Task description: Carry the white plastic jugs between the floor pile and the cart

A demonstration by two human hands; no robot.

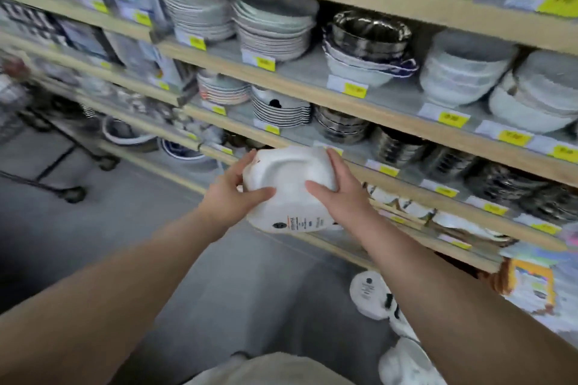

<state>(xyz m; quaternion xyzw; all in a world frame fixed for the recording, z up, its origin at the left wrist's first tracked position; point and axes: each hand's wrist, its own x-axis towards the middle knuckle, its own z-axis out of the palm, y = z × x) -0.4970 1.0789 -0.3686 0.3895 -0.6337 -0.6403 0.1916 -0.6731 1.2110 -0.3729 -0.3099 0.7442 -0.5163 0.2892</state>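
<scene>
Hands [233,194] [339,187] grip upturned white bowl [289,178], underside showing.

Both hands hold a bowl [289,187] before the shelves [312,87], left hand [237,194] left, right hand [337,187] right. Stacked plates [272,28] sit left of stacked bowls [463,75].

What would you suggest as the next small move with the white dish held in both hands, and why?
Probably keep both hands on it and tilt it so the label faces up: the left hand and right hand grip the white dish upside down, its printed label on the near edge.
</scene>
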